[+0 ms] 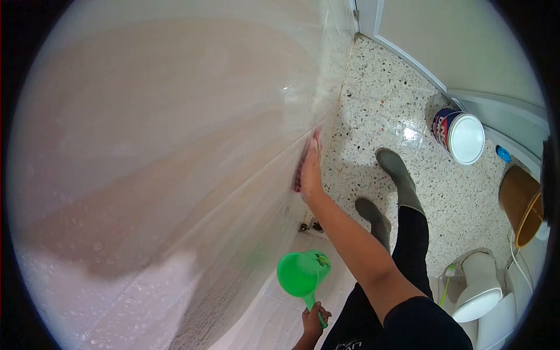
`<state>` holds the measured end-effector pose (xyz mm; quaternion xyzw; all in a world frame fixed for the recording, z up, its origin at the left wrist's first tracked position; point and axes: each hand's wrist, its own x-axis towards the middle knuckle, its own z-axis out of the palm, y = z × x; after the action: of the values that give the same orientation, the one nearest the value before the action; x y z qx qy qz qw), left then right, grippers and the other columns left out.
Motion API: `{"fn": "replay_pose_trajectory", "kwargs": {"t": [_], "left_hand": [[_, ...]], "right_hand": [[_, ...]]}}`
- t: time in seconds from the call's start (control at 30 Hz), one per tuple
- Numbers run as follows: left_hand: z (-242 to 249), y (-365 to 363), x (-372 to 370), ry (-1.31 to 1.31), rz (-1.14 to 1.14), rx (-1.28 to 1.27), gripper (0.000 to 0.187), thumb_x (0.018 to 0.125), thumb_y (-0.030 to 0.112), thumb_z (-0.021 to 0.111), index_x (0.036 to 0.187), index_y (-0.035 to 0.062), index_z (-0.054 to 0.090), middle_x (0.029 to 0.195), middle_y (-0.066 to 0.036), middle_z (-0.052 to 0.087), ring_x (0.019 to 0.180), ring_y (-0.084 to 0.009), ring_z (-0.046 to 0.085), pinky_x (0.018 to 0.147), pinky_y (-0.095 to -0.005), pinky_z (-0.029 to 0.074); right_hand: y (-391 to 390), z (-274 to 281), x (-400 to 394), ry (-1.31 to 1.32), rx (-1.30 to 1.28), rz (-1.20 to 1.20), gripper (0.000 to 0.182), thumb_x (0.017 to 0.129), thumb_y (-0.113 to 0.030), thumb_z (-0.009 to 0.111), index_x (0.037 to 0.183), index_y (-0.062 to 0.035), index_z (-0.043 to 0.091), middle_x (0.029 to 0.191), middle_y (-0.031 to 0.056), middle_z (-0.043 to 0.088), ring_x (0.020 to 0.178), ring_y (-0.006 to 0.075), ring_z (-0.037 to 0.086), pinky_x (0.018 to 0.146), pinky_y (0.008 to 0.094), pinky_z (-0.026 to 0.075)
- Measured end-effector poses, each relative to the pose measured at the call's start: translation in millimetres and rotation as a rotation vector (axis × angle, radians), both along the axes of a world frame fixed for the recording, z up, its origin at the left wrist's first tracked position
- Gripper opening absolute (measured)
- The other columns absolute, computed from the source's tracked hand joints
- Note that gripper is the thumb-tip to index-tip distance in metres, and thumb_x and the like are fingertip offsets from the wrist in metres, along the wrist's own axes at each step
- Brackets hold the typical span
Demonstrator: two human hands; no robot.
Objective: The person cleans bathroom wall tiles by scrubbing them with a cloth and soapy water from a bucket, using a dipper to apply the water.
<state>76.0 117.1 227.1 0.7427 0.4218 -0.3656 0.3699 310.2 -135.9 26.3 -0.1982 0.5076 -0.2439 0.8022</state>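
My right hand [312, 169] presses a dark red scrub brush [298, 178] against the wet white wall [192, 163], low down near where it meets the floor. Most of the brush is hidden behind the palm and fingers. Lower in the view, my left hand [315, 319] is closed round the handle of a green plastic dipper [297, 274]. The dipper is tilted, its mouth turned toward the wall. Water drops and wet streaks show on the wall's surface.
I stand in grey rubber boots [396, 169] on a speckled terrazzo floor [385, 93]. A lidded paint bucket [466, 139] stands by the door [466, 46]. Further right are a brown bin [521, 204] and a white toilet [481, 291], with a green-handled brush [448, 283] beside it.
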Motion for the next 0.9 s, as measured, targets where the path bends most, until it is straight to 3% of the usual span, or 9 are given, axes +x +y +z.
{"fn": "replay_pose_trajectory", "kwargs": {"t": [0.1, 0.23, 0.33, 0.4, 0.5, 0.63, 0.73, 0.8, 0.9], "left_hand": [[-9.2, -6.9, 7.0, -0.001, -0.011, -0.023, 0.025, 0.087, 0.018, 0.051, 0.066, 0.0060, 0.046, 0.048, -0.006, 0.042, 0.040, -0.0177, 0.043, 0.055, -0.0373, 0.046], [-19.1, -10.4, 19.2, 0.015, -0.063, -0.007, 0.025, 0.088, 0.018, 0.050, 0.066, 0.0055, 0.047, 0.049, -0.006, 0.043, 0.040, -0.0176, 0.043, 0.056, -0.0377, 0.046], [-23.1, -10.1, 20.7, 0.017, -0.100, -0.025, 0.025, 0.088, 0.018, 0.048, 0.066, 0.0054, 0.047, 0.049, -0.006, 0.044, 0.040, -0.0174, 0.043, 0.056, -0.0376, 0.047], [-25.6, -12.3, 21.2, 0.020, -0.106, -0.032, 0.025, 0.088, 0.017, 0.048, 0.066, 0.0054, 0.047, 0.050, -0.006, 0.044, 0.040, -0.0171, 0.044, 0.057, -0.0374, 0.048], [-30.4, -12.0, 19.2, 0.050, -0.139, 0.021, 0.026, 0.089, 0.017, 0.048, 0.065, 0.0054, 0.047, 0.050, -0.006, 0.045, 0.040, -0.0164, 0.045, 0.058, -0.0364, 0.049], [-32.3, -1.7, 15.2, 0.045, -0.097, 0.060, 0.028, 0.089, 0.017, 0.048, 0.063, 0.0051, 0.047, 0.049, -0.006, 0.046, 0.039, -0.0162, 0.044, 0.058, -0.0364, 0.049], [-34.3, -1.8, 15.9, 0.055, -0.111, 0.076, 0.028, 0.088, 0.018, 0.049, 0.064, 0.0049, 0.048, 0.049, -0.006, 0.046, 0.039, -0.0165, 0.045, 0.058, -0.0371, 0.049], [-35.0, -9.1, 17.5, 0.060, -0.127, 0.082, 0.028, 0.088, 0.018, 0.050, 0.064, 0.0048, 0.048, 0.049, -0.006, 0.046, 0.039, -0.0167, 0.045, 0.058, -0.0373, 0.050], [-34.8, -29.0, 25.1, 0.033, -0.172, 0.231, 0.029, 0.084, 0.030, 0.061, 0.071, 0.0055, 0.053, 0.048, -0.006, 0.046, 0.038, -0.0184, 0.044, 0.050, -0.0353, 0.048]], "right_hand": [[-35.7, 80.0, -12.3, 0.078, -0.599, 0.095, 0.059, 0.095, -0.033, 0.034, 0.144, -0.0074, 0.014, 0.149, 0.0197, 0.013, 0.139, 0.0309, 0.004, 0.112, 0.0376, 0.007], [20.0, 51.6, -25.4, -0.195, -0.748, 0.029, 0.059, 0.095, -0.032, 0.033, 0.144, -0.0069, 0.013, 0.149, 0.0191, 0.012, 0.140, 0.0295, 0.003, 0.112, 0.0394, 0.007], [83.3, -26.5, -32.5, 0.063, -0.338, 0.205, 0.060, 0.096, -0.040, 0.027, 0.145, -0.0104, 0.011, 0.149, 0.0192, 0.009, 0.139, 0.0314, 0.007, 0.109, 0.0456, 0.018], [107.7, -69.7, -44.7, -0.516, 0.854, 0.189, 0.071, 0.092, -0.057, 0.022, 0.145, -0.0115, 0.012, 0.148, 0.0206, 0.014, 0.136, 0.0349, 0.018, 0.103, 0.0505, 0.029], [122.9, -152.4, -26.6, -0.503, 0.980, 0.171, 0.080, 0.087, -0.068, 0.021, 0.141, -0.0088, 0.026, 0.127, 0.0150, 0.049, 0.115, 0.0276, 0.048, 0.098, 0.0388, 0.039], [-3.3, -165.9, 11.6, -0.170, 0.579, 0.086, 0.081, 0.086, -0.070, 0.017, 0.143, -0.0125, 0.022, 0.138, 0.0142, 0.039, 0.127, 0.0304, 0.037, 0.105, 0.0407, 0.030], [-71.2, -36.3, 19.5, -0.087, 0.084, -0.166, 0.077, 0.090, -0.062, 0.020, 0.144, -0.0083, 0.017, 0.147, 0.0140, 0.023, 0.137, 0.0297, 0.017, 0.111, 0.0388, 0.015], [-48.3, -39.6, 15.5, 0.097, -0.595, -0.052, 0.058, 0.095, -0.033, 0.030, 0.142, 0.0006, 0.020, 0.149, 0.0174, 0.016, 0.138, 0.0287, 0.012, 0.111, 0.0377, 0.004], [-5.3, -25.8, -11.4, 0.000, -0.512, 0.036, 0.057, 0.092, -0.025, 0.033, 0.142, 0.0007, 0.020, 0.149, 0.0168, 0.016, 0.139, 0.0270, 0.010, 0.112, 0.0369, 0.005]]}}
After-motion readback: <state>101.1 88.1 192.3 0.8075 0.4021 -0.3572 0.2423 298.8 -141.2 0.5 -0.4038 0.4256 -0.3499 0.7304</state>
